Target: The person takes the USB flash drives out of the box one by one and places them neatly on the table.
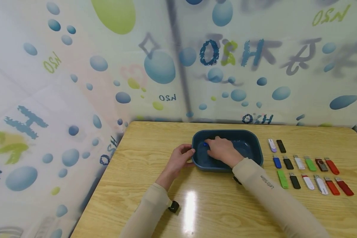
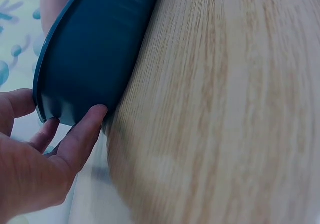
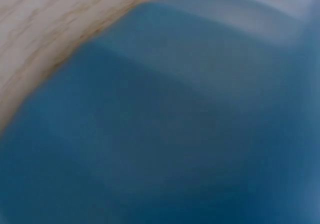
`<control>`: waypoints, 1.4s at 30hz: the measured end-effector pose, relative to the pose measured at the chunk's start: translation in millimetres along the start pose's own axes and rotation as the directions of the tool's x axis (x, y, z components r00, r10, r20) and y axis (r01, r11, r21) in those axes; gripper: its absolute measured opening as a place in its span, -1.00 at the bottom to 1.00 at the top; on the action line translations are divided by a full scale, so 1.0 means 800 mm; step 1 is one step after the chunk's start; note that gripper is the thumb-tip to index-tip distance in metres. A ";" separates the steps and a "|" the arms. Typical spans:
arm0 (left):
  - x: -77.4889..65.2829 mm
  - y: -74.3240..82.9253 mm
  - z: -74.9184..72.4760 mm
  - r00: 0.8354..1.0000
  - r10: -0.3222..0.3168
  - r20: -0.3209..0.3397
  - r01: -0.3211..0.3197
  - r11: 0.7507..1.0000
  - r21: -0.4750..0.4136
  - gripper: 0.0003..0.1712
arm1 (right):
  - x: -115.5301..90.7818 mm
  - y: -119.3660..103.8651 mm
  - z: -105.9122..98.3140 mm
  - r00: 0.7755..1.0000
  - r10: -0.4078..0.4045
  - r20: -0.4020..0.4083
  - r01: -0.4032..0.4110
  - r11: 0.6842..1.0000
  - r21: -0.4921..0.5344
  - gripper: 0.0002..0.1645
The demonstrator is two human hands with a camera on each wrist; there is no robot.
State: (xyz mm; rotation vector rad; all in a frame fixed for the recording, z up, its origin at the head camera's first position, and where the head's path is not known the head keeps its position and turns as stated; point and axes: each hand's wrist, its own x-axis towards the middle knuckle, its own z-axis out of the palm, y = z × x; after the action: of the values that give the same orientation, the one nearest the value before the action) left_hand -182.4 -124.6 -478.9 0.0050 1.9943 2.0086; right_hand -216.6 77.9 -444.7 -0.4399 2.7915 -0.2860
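A dark blue plastic tub [image 1: 197, 162] stands on the table. My right hand [image 1: 224, 150] reaches down inside it, its fingertips at a small blue USB stick [image 1: 206, 144] near the tub's left end. The fingers seem to pinch that stick, though the hand covers part of the grip. Against the tub's left end rests my left hand [image 1: 179, 158]; in the left wrist view its fingers [image 2: 92, 126] touch the rim and outer wall. Blurred tub wall [image 3: 165, 124] fills most of the right wrist view, where no hand shows.
Right of the tub, several USB sticks lie in rows, among them a blue one [image 1: 277, 162], a green one [image 1: 282, 179] and a dark red one [image 1: 344, 187]. A patterned curtain [image 1: 131, 66] hangs behind the wooden table [image 1: 131, 185].
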 end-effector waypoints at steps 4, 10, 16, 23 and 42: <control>0.000 -0.001 0.001 1.000 0.003 0.001 -0.003 1.000 0.001 -0.56 | -0.004 0.002 -0.001 1.000 -0.012 -0.009 0.012 1.000 0.004 -0.42; -0.001 0.002 0.002 1.000 0.002 -0.012 -0.002 1.000 0.012 -0.56 | -0.011 0.008 0.000 0.998 -0.043 -0.036 0.043 0.999 -0.003 -0.59; -0.003 0.005 0.003 1.000 0.004 -0.017 -0.004 1.000 0.014 -0.58 | -0.017 0.013 0.003 0.996 -0.064 -0.055 0.064 0.998 -0.001 -0.80; -0.001 0.003 0.002 1.000 0.001 -0.018 0.000 1.000 0.026 -0.58 | -0.014 0.014 0.008 0.991 -0.023 -0.130 0.029 0.999 0.045 -0.73; 0.002 0.000 0.002 1.000 -0.010 -0.018 0.011 1.000 0.028 -0.57 | -0.009 0.016 0.015 0.978 -0.006 -0.209 0.013 0.999 0.035 -0.82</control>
State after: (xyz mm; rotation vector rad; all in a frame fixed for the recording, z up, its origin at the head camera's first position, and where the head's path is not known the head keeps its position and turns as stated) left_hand -183.9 -122.3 -478.9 -0.0169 2.0295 1.9805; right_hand -209.7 90.6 -457.5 -0.4378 2.9831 -0.4069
